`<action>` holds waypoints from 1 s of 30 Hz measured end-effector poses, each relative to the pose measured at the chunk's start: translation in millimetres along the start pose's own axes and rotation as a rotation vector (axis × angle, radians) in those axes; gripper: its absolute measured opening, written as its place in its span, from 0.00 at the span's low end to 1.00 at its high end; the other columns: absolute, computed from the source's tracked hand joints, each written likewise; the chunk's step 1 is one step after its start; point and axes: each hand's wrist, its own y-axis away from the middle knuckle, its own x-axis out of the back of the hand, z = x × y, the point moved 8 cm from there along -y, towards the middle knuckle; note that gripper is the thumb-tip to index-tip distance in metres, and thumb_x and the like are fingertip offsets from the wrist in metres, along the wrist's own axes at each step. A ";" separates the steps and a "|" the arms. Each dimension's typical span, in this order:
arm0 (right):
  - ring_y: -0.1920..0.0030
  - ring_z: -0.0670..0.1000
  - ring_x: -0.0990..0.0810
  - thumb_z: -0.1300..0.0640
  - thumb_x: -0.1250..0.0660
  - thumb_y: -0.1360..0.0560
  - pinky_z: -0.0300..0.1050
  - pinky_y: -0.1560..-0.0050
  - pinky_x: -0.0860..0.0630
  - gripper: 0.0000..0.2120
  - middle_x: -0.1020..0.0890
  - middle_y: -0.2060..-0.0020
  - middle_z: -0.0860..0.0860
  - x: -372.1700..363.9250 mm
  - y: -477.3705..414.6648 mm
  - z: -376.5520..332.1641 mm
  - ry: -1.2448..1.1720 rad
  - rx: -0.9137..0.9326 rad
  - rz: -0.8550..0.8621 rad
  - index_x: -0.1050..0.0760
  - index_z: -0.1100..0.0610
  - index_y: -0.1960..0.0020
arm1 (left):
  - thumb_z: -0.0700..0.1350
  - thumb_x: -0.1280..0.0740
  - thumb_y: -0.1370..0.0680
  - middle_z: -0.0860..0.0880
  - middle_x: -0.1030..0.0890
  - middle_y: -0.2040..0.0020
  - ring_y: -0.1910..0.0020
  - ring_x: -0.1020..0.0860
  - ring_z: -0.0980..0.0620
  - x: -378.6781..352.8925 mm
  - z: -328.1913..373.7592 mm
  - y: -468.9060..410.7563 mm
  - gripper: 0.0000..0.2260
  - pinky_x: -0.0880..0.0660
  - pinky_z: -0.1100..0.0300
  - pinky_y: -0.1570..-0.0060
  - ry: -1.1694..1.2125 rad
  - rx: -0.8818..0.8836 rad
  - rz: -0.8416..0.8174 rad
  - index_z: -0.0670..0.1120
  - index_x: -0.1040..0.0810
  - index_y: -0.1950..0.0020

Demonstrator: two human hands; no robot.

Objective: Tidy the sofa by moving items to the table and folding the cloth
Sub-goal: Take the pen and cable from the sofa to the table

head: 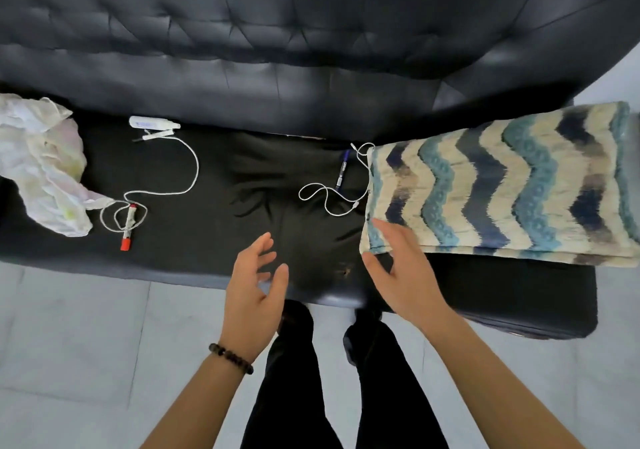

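Two hands hovered over the front of the sofa [311, 68] seat, and both were empty. The left hand [254, 286] hung above the seat's front edge with its fingers loosely spread, gripping nothing. The right hand [403, 272] was spread flat as well, its fingertips [379, 225] at the near left corner of the patterned cloth [502, 185]; whether they touched it or floated just above could not be told. That cloth lay on the right end of the seat as a flat stack, apparently already folded to judge by its layered near edge. Its long axis ran left to right across the cushion, rising slightly away toward the right. It sat to the right of both hands, so the right hand was the nearer one and bare seat separated the cloth from the left hand. A blue pen [343, 168] lay just beside the cloth's left edge, pointing roughly front to back, with a white cable [325, 197] looped beside it and meeting that edge. Well apart to the left were a red-capped marker [128, 227] inside a loop of a second cable [194, 171], a white device [152, 123] near the backrest, and a white bundle [41, 164] at the far end, fabric or plastic I could not say. No table was in view. The pen and cable looked the easiest next pickup, ahead of the hands and somewhat closer to the right one.
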 end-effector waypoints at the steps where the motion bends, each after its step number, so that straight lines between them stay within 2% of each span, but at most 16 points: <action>1: 0.39 0.47 0.27 0.52 0.34 0.21 0.42 0.41 0.28 0.25 0.30 0.34 0.45 -19.8 -22.6 11.3 0.038 -0.013 -0.010 0.35 0.49 0.26 | 0.41 0.34 0.21 0.55 0.27 0.35 0.38 0.26 0.62 -11.1 -21.1 -21.2 0.21 0.26 0.64 0.42 -0.009 0.020 -0.020 0.51 0.32 0.29; 3: 0.34 0.49 0.30 0.52 0.35 0.21 0.38 0.38 0.34 0.26 0.30 0.32 0.49 -58.9 -69.1 36.8 0.122 -0.042 -0.034 0.36 0.52 0.25 | 0.41 0.34 0.21 0.55 0.28 0.35 0.37 0.26 0.60 -35.5 -65.2 -63.8 0.21 0.26 0.58 0.39 -0.028 0.059 -0.063 0.51 0.33 0.29; 4: 0.33 0.51 0.30 0.51 0.35 0.21 0.40 0.36 0.35 0.26 0.31 0.32 0.51 -79.7 -92.4 50.8 0.160 -0.059 -0.053 0.37 0.53 0.25 | 0.41 0.34 0.21 0.54 0.28 0.35 0.37 0.26 0.59 -48.3 -88.1 -85.5 0.21 0.26 0.57 0.39 -0.044 0.065 -0.084 0.50 0.32 0.29; 7: 0.31 0.57 0.30 0.49 0.35 0.21 0.51 0.31 0.33 0.29 0.34 0.29 0.55 -137.0 -157.7 96.1 0.288 -0.110 -0.082 0.40 0.55 0.23 | 0.43 0.33 0.22 0.52 0.29 0.34 0.38 0.26 0.58 -84.3 -154.2 -150.7 0.22 0.25 0.53 0.39 -0.163 0.045 -0.128 0.48 0.32 0.28; 11: 0.22 0.60 0.45 0.43 0.35 0.22 0.56 0.24 0.42 0.37 0.43 0.22 0.59 -194.4 -225.0 153.7 0.455 -0.158 -0.079 0.46 0.56 0.21 | 0.44 0.33 0.23 0.47 0.30 0.31 0.36 0.28 0.45 -129.3 -232.0 -221.9 0.24 0.29 0.48 0.36 -0.403 -0.002 -0.194 0.45 0.32 0.28; 14: 0.21 0.60 0.50 0.37 0.37 0.24 0.55 0.22 0.49 0.43 0.46 0.21 0.59 -225.4 -243.4 194.4 0.521 -0.217 -0.118 0.51 0.57 0.20 | 0.46 0.34 0.23 0.45 0.30 0.30 0.34 0.30 0.43 -151.1 -270.6 -254.4 0.24 0.32 0.46 0.34 -0.465 0.075 -0.214 0.46 0.33 0.27; 16: 0.23 0.62 0.42 0.36 0.39 0.23 0.57 0.23 0.46 0.40 0.37 0.25 0.61 -240.6 -235.0 205.3 0.598 -0.196 -0.098 0.44 0.60 0.22 | 0.48 0.34 0.22 0.46 0.30 0.30 0.33 0.31 0.43 -160.7 -274.6 -271.5 0.23 0.34 0.45 0.34 -0.492 0.074 -0.176 0.47 0.32 0.28; 18: 0.33 0.63 0.30 0.40 0.38 0.22 0.57 0.30 0.35 0.32 0.27 0.35 0.61 -244.0 -220.6 202.9 0.634 -0.124 0.021 0.32 0.60 0.27 | 0.52 0.35 0.23 0.45 0.30 0.30 0.30 0.34 0.43 -173.5 -259.1 -291.3 0.24 0.35 0.45 0.35 -0.495 -0.011 -0.124 0.46 0.31 0.29; 19: 0.37 0.62 0.28 0.42 0.37 0.22 0.57 0.34 0.32 0.27 0.26 0.39 0.60 -243.3 -213.5 201.8 0.632 -0.092 0.063 0.29 0.59 0.30 | 0.55 0.36 0.24 0.44 0.31 0.29 0.29 0.35 0.43 -182.5 -247.7 -302.4 0.25 0.36 0.45 0.35 -0.496 -0.052 -0.104 0.46 0.30 0.29; 23: 0.40 0.61 0.27 0.49 0.34 0.22 0.57 0.39 0.27 0.17 0.23 0.46 0.59 -237.8 -200.5 205.9 0.621 -0.008 0.100 0.25 0.58 0.38 | 0.64 0.39 0.24 0.43 0.38 0.25 0.24 0.44 0.43 -241.8 -204.9 -348.7 0.30 0.42 0.42 0.30 -0.623 -0.183 -0.135 0.48 0.32 0.28; 25: 0.40 0.61 0.27 0.48 0.35 0.22 0.58 0.39 0.27 0.18 0.22 0.47 0.59 -236.6 -200.7 208.0 0.621 0.005 0.111 0.25 0.59 0.38 | 0.69 0.40 0.26 0.44 0.38 0.25 0.24 0.45 0.43 -277.6 -190.4 -362.8 0.33 0.43 0.42 0.30 -0.674 -0.201 -0.196 0.49 0.31 0.29; 27: 0.37 0.61 0.28 0.42 0.38 0.22 0.57 0.37 0.29 0.24 0.22 0.46 0.59 -242.2 -200.1 207.8 0.631 0.013 0.069 0.26 0.58 0.35 | 0.72 0.39 0.29 0.44 0.34 0.30 0.28 0.40 0.43 -305.3 -191.3 -365.1 0.35 0.38 0.43 0.33 -0.704 -0.166 -0.242 0.48 0.29 0.32; 28: 0.36 0.61 0.29 0.38 0.39 0.22 0.57 0.36 0.30 0.28 0.22 0.46 0.58 -244.4 -198.8 207.3 0.628 0.018 0.051 0.26 0.58 0.34 | 0.71 0.39 0.29 0.44 0.32 0.32 0.30 0.37 0.42 -313.8 -197.5 -362.3 0.34 0.35 0.44 0.35 -0.715 -0.138 -0.254 0.47 0.28 0.34; 30: 0.33 0.61 0.30 0.35 0.42 0.22 0.57 0.34 0.31 0.30 0.23 0.46 0.57 -246.8 -194.6 207.4 0.621 0.026 0.052 0.27 0.57 0.33 | 0.65 0.37 0.25 0.42 0.30 0.35 0.34 0.34 0.42 -320.5 -214.2 -350.8 0.28 0.31 0.48 0.37 -0.745 -0.126 -0.255 0.43 0.26 0.38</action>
